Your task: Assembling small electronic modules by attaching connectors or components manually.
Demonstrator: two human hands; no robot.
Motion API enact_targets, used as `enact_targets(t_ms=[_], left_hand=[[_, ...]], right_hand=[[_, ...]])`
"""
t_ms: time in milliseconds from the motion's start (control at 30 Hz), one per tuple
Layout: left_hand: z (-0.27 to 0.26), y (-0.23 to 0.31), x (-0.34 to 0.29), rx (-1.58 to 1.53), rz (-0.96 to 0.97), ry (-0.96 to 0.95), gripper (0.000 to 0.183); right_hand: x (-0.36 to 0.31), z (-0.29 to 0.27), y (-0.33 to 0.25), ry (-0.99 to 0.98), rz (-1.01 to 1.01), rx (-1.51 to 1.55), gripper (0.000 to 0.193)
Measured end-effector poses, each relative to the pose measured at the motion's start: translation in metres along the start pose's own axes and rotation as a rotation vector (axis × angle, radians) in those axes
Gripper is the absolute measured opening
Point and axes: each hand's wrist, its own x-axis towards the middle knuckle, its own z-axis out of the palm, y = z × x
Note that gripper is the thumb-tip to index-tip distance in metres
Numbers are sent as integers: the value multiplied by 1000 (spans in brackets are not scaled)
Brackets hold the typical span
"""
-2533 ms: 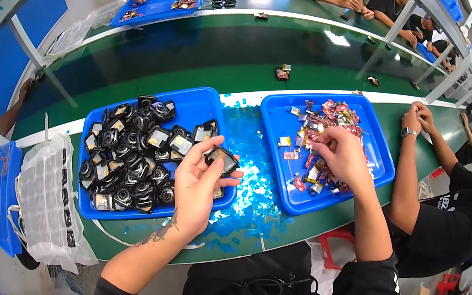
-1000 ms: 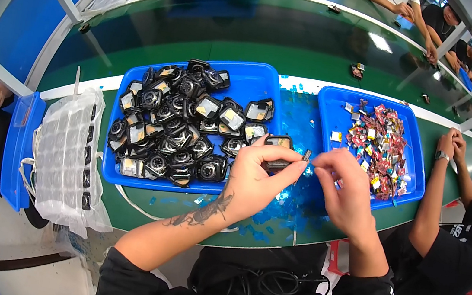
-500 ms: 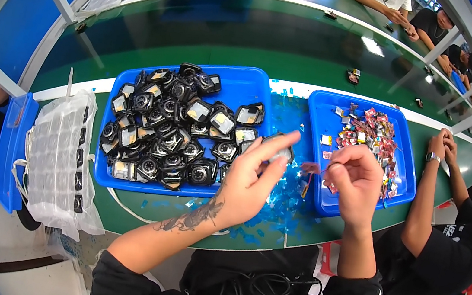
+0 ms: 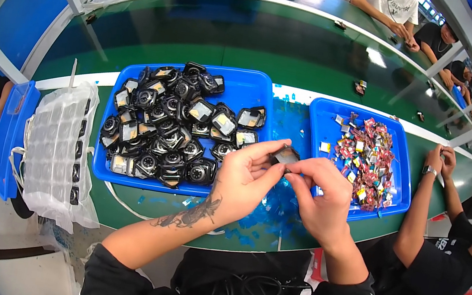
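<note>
My left hand (image 4: pixel 242 179) holds a small dark smartwatch case (image 4: pixel 287 156), its pale inner side partly showing, between thumb and fingers. At the case's right edge, my right hand (image 4: pixel 325 206) is closed in a pinch; whatever its fingertips grip is too small to make out. On the left, a blue tray (image 4: pixel 257 85) bears a heap of black smartwatch cases (image 4: pixel 175 108), some with round sensor backs and others showing silvery insides. A second blue tray (image 4: pixel 324 118) to the right contains many small reddish, white and yellow parts (image 4: pixel 368 158).
Blue film scraps (image 4: pixel 289 116) litter the green table between the trays. Clear plastic blister trays (image 4: pixel 55 151) lie at the left, beside another blue tray (image 4: pixel 13 135). A co-worker's hands (image 4: pixel 440 160) are close on the right. Beyond runs a green conveyor belt (image 4: pixel 215 40) with scattered small parts.
My right hand has moved left from the right tray's edge to the watch case; the reddish piece formerly at its fingers is gone from them. My left hand has turned its grip on the case.
</note>
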Motion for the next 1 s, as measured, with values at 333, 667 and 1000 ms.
enact_targets(t_ms=[333,667,1000], left_hand=[[-1,4,-1,-8,25,-153,48],[2,4,-4,141,97,-152,44],[2,9,-9,166,82,-192,44]], right_hand=[[5,-12,-4,-10,116,-4,15],[10,-20,-10,-37,129,-11,9],[11,-29,-13,-38,102,-55,21]])
